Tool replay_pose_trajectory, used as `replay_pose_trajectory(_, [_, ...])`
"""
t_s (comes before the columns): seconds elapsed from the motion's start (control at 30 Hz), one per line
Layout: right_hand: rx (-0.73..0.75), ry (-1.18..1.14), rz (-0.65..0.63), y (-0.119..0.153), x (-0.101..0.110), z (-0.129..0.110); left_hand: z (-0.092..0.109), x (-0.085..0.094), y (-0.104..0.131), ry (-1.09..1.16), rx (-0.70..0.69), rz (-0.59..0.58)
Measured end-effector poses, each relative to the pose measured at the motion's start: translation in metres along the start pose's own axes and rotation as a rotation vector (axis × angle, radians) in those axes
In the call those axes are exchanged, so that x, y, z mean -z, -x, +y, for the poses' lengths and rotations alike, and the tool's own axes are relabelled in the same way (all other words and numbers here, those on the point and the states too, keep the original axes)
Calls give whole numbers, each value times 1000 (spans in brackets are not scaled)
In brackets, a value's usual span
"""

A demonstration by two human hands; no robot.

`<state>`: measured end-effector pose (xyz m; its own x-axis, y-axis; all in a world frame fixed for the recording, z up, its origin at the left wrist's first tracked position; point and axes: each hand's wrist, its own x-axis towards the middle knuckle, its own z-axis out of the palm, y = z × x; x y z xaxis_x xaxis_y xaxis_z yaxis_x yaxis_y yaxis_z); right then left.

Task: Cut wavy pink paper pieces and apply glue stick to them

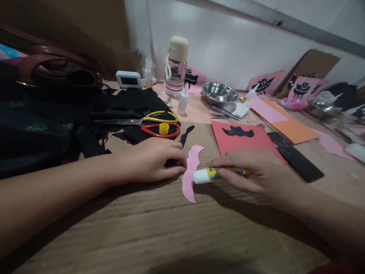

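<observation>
A wavy pink paper cutout [190,179] lies on the brown cardboard surface [137,236]. At its left edge, the fingertips of my left hand [158,160] are pressed together on the paper. My right hand [256,173] is wrapped round a yellow glue tube [212,175], whose white tip is at the cutout's right edge. Behind my right hand lies a red sheet [245,142] with a dark wavy shape [238,131] on it. Beyond my left hand are scissors [159,123] with yellow and red handles, and a small yellow cap [164,129].
Black fabric [125,106] covers the left side. Further back stand a bottle [176,68], a small white squeeze bottle [183,101] and a metal bowl [219,94]. To the right are a black strip [296,156] and orange paper [291,121].
</observation>
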<state>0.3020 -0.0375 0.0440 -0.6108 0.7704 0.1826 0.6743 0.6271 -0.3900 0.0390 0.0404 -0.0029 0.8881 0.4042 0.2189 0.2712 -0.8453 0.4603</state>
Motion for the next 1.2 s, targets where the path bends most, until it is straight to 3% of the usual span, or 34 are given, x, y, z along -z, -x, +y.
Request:
replay_pose_trajectory(0.23, [93,14,-135,5,-8,4,0,0,-1,2,-9,17])
replay_pose_trajectory(0.4, [154,80,-89,8,-14,6,0,0,1,0,-11,22])
replay_pose_trajectory(0.7, [76,267,21,6,-15,7,-1,-1,0,13,-18,15])
replay_pose_trajectory(0.93, [44,101,-115,7,-15,6,-1,-2,0,-11,-18,19])
replay_pose_trajectory(1.1, [58,322,28,4,-15,12,-1,-2,0,2,-36,31])
replay_pose_trajectory(1.2, [4,318,68,1,-11,15,-1,-2,0,10,-28,22])
